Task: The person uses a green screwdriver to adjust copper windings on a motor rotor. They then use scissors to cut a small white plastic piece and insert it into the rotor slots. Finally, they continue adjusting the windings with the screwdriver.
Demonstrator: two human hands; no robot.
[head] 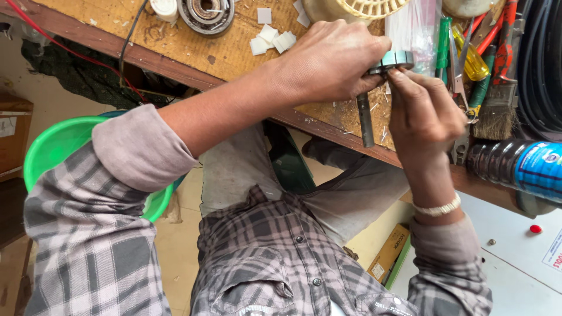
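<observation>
Head view, looking down. Nearest: checked shirt (263,257), cut off at bottom edge; face out of frame. Green plastic basin (52,146) half hidden behind left sleeve. Left hand (328,61) curled over round metal part (395,58), gripping it from above; most of part covered by fingers, shape hard to judge. Dark metal shaft (365,120) hanging below the part, over wooden bench edge (175,64). Right hand (424,111) pinching at the part's underside with thumb and forefinger; whatever sits between fingertips too small to make out. Dark bottle with blue label (521,167) cut off at right. Further back: paintbrush (497,111), screwdrivers (462,52), white paper scraps (272,38), bearing (206,13) cropped by top edge.
</observation>
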